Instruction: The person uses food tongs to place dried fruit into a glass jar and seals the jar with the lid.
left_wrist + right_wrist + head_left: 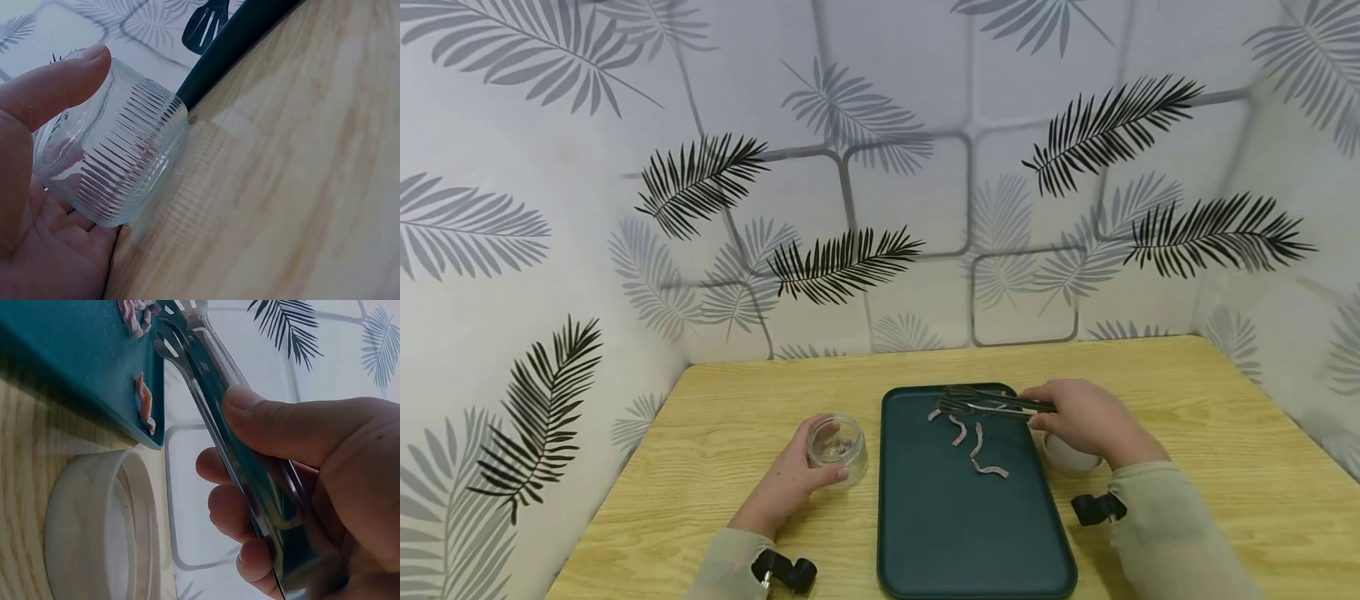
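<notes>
My left hand [786, 487] grips a small clear glass jar [856, 468] left of the tray, thumb on the near side. Ribbed glass shows on the jar [134, 140] in the left wrist view, its base at the wooden table. A few small pieces seem to lie inside, unclear through the glass. My right hand [1093, 421] holds metal tongs [247, 459], thumb on one arm and fingers round the other. Their slotted heads are above the far end of the dark green tray [970, 537]. Several pinkish, wrinkled strips [991, 471] lie there. Whether the tongs pinch one cannot be told.
A round whitish container [84, 519] stands on the table just right of the tray, partly under my right hand. The light wooden table [775, 387] meets leaf-patterned walls [895, 200] at the back and sides. Straps with black mounts sit on both wrists.
</notes>
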`<state>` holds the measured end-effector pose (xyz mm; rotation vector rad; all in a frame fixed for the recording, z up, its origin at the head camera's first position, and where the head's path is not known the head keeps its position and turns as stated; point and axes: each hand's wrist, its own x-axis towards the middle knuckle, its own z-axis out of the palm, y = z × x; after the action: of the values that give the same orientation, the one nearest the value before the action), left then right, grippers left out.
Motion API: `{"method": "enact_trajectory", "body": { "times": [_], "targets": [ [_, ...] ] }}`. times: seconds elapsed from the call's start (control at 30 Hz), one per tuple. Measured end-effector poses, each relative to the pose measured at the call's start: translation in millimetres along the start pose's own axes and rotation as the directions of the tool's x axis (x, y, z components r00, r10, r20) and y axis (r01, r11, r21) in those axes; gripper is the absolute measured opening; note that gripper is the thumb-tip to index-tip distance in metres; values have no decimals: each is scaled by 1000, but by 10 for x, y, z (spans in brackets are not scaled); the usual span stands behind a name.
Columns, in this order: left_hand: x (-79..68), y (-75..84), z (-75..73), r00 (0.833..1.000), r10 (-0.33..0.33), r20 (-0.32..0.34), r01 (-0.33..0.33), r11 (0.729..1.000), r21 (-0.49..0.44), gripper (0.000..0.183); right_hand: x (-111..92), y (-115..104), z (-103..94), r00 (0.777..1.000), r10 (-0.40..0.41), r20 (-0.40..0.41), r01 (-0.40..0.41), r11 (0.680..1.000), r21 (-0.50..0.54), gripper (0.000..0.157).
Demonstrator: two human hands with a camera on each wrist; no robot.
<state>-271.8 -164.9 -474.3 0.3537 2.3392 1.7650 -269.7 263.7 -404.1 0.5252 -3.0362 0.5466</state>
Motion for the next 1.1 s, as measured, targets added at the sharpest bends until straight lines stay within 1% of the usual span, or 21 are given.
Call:
{"method": "enact_trajectory", "body": {
  "times": [0.2,0.43,0.6,0.73,0.83,0.97,1.1],
  "targets": [
    [15,15,4,1000,-1,16,2,1000,-13,82,10,3,34,1000,25,8,-25,1000,-9,43],
    [22,-6,-7,1000,6,13,-6,1000,1,82,41,5,67,1000,16,2,-16,1000,-14,41],
    [22,-46,-24,1000,7,16,-7,1000,-6,82,52,-33,104,1000,19,8,-19,1000,8,39],
    [29,-43,-28,999,8,31,-8,1000,-2,83,47,-51,114,998,32,46,-33,999,32,41],
    [45,-11,-28,999,20,29,-20,1000,7,82,50,-73,94,997,38,73,-41,998,42,43],
    [62,18,-24,999,37,11,-37,999,14,82,56,-86,81,997,34,70,-36,999,31,45],
    [34,-14,-24,1000,12,16,-13,1000,21,82,31,-85,122,997,20,76,-21,1000,14,45]
  ]
}}
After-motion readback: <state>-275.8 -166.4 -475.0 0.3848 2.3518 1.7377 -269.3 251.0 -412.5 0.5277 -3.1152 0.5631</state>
